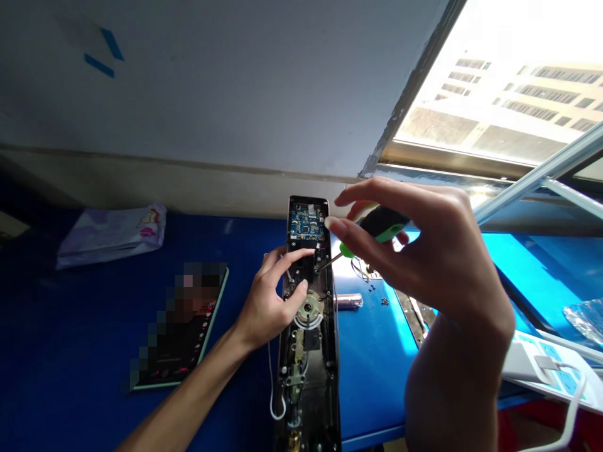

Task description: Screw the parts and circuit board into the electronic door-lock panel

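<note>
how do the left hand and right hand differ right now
The left hand rests on the casing, while the right hand is raised beside it. The right hand grips a screwdriver; the left hand holds no tool. The right hand looks larger in the picture than the left hand. Both hands are bare.
</note>
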A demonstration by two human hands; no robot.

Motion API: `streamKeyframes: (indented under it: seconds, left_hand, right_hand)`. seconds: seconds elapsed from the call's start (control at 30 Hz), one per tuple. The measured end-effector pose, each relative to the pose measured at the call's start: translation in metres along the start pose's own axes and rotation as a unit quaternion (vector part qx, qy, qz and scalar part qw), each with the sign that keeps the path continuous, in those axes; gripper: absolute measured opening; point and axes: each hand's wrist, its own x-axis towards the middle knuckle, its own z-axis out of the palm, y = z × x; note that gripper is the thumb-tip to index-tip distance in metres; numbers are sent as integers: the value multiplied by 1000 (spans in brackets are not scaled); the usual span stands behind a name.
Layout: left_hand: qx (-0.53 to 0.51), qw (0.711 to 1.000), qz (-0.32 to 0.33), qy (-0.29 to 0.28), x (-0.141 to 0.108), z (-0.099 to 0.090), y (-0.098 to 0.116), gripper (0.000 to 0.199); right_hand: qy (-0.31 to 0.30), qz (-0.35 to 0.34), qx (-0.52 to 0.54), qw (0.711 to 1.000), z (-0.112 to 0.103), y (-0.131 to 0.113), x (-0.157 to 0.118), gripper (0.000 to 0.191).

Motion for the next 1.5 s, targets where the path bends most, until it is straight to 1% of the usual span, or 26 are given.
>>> streamKeyframes:
  seconds: [0.03,0.1,0.2,0.3,0.33,0.37,0.4,0.5,0.53,0.67,0.77,0.87,0.9,0.93,0.97,1.07,1.17,1.23,1.27,1.37,1.4,1.43,1.5]
  left_hand:
    - [1,1000,1,0,0,0,0,44]
    - [2,1000,-2,-2,0,0,0,44]
    - [-1,1000,-3,-3,0,0,0,44]
    - [1,1000,-3,-3,0,-1,0,45]
    - [2,1000,-3,-3,0,-1,0,45]
    - [2,1000,-2,-3,0,-1,0,44]
    - [3,1000,0,-1,0,-1,0,44]
    - [9,1000,5,2,0,0,0,43]
    - [12,1000,5,2,0,0,-1,43]
    - [12,1000,1,-3,0,-1,-1,44]
    - [6,1000,-3,-4,0,-1,0,44]
    - [2,1000,-5,-4,0,-1,0,44]
    - [1,1000,-5,-5,0,-1,0,44]
    - [1,1000,-5,-5,0,-1,0,44]
    - [1,1000,-3,-4,0,-1,0,44]
    - [6,1000,-1,1,-1,-1,0,43]
    - [7,1000,-4,-2,0,-1,1,44]
    - [4,1000,-6,-3,0,-1,1,44]
    - [3,1000,-7,-4,0,-1,1,44]
    - [3,1000,-9,-4,0,-1,1,45]
    - [3,1000,-8,-4,0,-1,0,45]
    - [4,1000,-7,-3,0,-1,0,45]
    - [6,1000,-5,0,-1,-1,0,44]
  right_hand:
    - [0,5,1,1000,1,0,0,4]
    - [-9,5,7,1000,2,2,0,13]
    - [-16,-4,8,1000,0,3,-1,9]
    - [-29,-13,26,999,-4,4,-2,36]
    - [-35,-15,35,999,-4,4,-2,42]
    - [-38,-14,39,998,-4,3,-2,45]
    - [-36,-11,35,999,-4,3,-2,42]
    - [-7,9,0,1000,0,2,0,20]
    - [1,13,-7,1000,1,2,0,15]
    - [10,-2,-10,1000,4,4,2,20]
    - [3,-8,-6,1000,2,6,1,7]
    - [-16,-21,12,1000,-2,6,-1,32]
    - [-24,-26,19,999,-3,5,-1,37]
    - [-30,-28,21,999,-3,5,-1,38]
    - [-29,-26,20,999,-3,5,-1,35]
    - [-1,-6,-2,1000,0,4,0,15]
    - [4,-2,0,1000,2,5,0,16]
    - [1,-7,-3,1000,1,4,-1,8]
    - [-2,-8,-6,1000,0,4,-1,8]
    - [-18,-15,6,1000,-4,3,-2,34]
    - [-26,-16,15,999,-4,2,-2,37]
    - [-29,-14,21,999,-4,2,-2,36]
    - [-21,-3,14,1000,-3,2,-1,26]
